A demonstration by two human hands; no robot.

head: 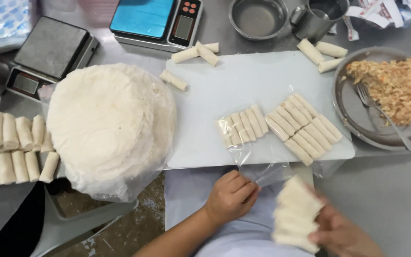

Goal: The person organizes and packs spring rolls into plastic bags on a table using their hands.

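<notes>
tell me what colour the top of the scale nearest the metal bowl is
Bright blue platform on the scale, seen in the head view.

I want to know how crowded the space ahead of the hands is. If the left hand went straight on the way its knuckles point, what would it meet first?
Probably the clear plastic bag that the left hand is pinching, then the near edge of the white cutting board with its bagged rolls; depth is uncertain.
</notes>
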